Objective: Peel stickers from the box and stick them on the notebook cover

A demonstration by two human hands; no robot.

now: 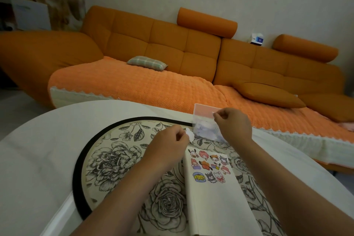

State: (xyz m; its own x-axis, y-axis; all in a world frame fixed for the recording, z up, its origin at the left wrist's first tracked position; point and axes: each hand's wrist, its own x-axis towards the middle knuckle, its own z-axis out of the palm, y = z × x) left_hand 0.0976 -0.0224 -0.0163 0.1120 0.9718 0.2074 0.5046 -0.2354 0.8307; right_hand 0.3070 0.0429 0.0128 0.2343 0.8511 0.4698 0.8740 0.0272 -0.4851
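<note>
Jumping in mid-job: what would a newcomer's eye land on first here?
The orange sofa fills the background. In front, on the floral mat, a white notebook carries three rows of cartoon stickers at its far end. Beyond it, the left hand pinches a white paper scrap while the right hand is at the clear box.

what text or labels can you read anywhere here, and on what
No text here can be read.
The small white and blue box on the sofa back: print too blurred to read.
The stickers on the notebook cover: cartoon figures only, no lettering visible.
The sticker box: no label visible.
</note>
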